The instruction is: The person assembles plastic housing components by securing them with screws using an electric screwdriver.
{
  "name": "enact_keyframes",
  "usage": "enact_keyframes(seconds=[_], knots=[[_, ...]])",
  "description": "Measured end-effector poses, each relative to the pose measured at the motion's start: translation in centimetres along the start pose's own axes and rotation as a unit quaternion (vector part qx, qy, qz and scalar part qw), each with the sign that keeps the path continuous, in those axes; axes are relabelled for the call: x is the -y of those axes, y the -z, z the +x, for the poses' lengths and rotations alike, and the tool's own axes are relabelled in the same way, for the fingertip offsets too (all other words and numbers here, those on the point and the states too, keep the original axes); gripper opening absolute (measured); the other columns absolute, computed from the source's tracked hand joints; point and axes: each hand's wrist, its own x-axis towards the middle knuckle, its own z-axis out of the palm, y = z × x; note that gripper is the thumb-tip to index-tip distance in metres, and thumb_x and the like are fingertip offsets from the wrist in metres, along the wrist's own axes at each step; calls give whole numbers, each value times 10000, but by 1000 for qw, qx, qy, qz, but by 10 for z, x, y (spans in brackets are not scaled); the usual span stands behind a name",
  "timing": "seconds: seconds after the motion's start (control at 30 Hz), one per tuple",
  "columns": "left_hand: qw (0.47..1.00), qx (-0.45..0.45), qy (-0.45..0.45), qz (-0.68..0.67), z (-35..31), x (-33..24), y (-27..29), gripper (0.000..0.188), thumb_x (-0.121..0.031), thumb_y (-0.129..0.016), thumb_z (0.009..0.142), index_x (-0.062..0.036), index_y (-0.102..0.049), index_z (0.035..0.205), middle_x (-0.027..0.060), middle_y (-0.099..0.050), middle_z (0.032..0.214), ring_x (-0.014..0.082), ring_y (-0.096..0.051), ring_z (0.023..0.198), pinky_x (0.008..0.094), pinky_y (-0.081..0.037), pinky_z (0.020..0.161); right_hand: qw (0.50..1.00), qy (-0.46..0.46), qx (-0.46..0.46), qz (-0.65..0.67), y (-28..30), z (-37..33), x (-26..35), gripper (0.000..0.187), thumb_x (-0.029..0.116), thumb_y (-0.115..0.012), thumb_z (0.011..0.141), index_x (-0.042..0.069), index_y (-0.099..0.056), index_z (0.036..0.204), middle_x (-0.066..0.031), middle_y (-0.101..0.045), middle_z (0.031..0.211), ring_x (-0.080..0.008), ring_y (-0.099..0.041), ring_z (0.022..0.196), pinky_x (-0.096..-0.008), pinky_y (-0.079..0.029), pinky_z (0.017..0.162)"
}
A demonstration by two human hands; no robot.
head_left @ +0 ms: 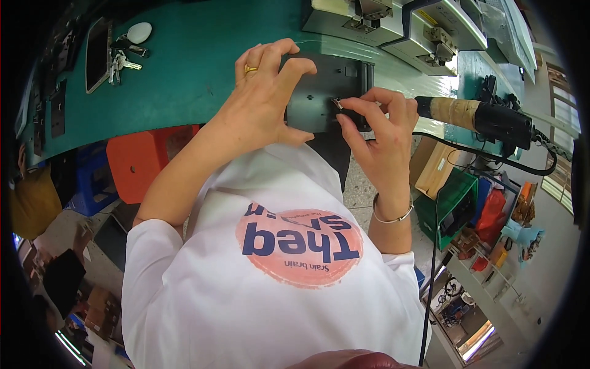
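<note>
My left hand, a gold ring on one finger, grips the left edge of a flat black plastic panel resting on the green worktable. Fingers curl over its top corner. My right hand, with a thin bracelet at the wrist, pinches a small metal part against the panel's middle. A black electric screwdriver with a tan taped grip lies just right of that hand, its cable trailing down.
A phone, keys and a white oval fob lie at the table's far left. Grey machine housings stand at the back. Orange and blue stools sit below left; a green crate and cardboard box below right.
</note>
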Motion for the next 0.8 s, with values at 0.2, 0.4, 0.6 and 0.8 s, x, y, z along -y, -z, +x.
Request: enact_keyframes(seconds=[0.2, 0.4, 0.6, 0.8], knots=[[1000, -4, 14, 12, 2, 6, -4, 950, -267, -943, 487, -162, -459, 1297, 128, -381, 1389, 371, -369, 1315, 489, -260, 1114, 995, 50, 68, -61, -4, 22, -5, 225, 143, -803, 734, 165, -733, 946, 11, -581, 1018, -248, -486, 941, -393, -352, 851], [1000, -6, 11, 24, 3, 7, -7, 954, -249, -946, 496, -156, -448, 1305, 148, -373, 1377, 388, -363, 1306, 514, -252, 1129, 988, 78, 102, -81, -8, 33, -13, 222, 115, -800, 713, 157, -740, 922, 18, -598, 1013, -233, -513, 952, -379, -379, 861], [999, -3, 20, 31, 3, 8, -8, 982, -260, -944, 490, -161, -444, 1330, 133, -368, 1409, 379, -337, 1342, 507, -239, 1144, 995, 77, 68, -15, -13, 37, -19, 204, 89, -797, 730, 145, -753, 921, 7, -609, 959, -226, -510, 899, -353, -395, 831], [998, -2, 12, 54, 2, 7, -9, 966, -276, -944, 539, -152, -431, 1348, 156, -393, 1376, 391, -363, 1320, 530, -244, 1147, 982, -18, 11, 190, -14, 26, -15, 246, 59, -794, 772, 123, -779, 1009, -18, -619, 960, -171, -518, 869, -271, -429, 685]])
